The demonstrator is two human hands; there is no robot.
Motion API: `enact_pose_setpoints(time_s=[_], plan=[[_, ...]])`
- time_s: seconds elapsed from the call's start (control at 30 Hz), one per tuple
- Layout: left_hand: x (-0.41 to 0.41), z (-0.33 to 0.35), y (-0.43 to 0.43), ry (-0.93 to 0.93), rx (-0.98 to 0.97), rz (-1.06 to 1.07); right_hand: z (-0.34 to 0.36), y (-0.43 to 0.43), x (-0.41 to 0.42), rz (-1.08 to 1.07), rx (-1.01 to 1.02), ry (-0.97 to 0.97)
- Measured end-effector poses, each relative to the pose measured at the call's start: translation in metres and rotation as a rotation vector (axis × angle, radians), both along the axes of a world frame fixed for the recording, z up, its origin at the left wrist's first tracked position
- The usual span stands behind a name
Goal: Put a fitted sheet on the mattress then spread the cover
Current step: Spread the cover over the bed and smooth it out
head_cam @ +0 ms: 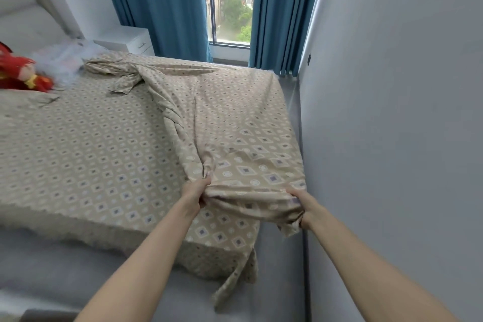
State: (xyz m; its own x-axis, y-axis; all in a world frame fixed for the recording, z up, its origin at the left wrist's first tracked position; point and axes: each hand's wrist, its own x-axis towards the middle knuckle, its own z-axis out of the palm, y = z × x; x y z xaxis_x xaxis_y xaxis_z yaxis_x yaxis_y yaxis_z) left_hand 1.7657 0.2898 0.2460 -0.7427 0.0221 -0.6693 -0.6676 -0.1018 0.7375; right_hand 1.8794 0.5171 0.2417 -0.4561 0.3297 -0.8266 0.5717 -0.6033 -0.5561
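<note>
A person's left hand [196, 192] and right hand [304, 205] each grip a bunched edge of the patterned beige cover [235, 112] at the bed's near right corner. The cover lies twisted along the right side, over a matching fitted sheet [91, 159]. A red toy [18, 70] sits far left.

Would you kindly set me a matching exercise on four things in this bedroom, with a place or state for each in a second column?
Things:
1 beige diamond-patterned cloth cover
2 blue fabric curtains
3 red plush toy
4 white bedside cabinet

Places or states:
A lies near the padded headboard
B held by the left hand and right hand
C hang either side of the window
D stands next to a curtain

Pairs: 1-B, 2-C, 3-A, 4-D
</note>
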Motion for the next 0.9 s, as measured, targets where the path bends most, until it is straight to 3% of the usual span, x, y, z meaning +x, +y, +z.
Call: enact_pose_setpoints(time_s=[0.3, 0.43, 0.9], plan=[[0.028, -0.018, -0.020, -0.020, -0.032, -0.065, -0.093, 0.013, 0.002, -0.233, 0.007, 0.008], [0.045, -0.035, -0.028, -0.054, -0.080, -0.125, -0.033, -0.037, 0.038, -0.279, 0.202, -0.020], [0.093, -0.142, -0.057, -0.174, -0.272, -0.193, -0.128, -0.066, 0.098, 0.023, 0.466, -0.354]])
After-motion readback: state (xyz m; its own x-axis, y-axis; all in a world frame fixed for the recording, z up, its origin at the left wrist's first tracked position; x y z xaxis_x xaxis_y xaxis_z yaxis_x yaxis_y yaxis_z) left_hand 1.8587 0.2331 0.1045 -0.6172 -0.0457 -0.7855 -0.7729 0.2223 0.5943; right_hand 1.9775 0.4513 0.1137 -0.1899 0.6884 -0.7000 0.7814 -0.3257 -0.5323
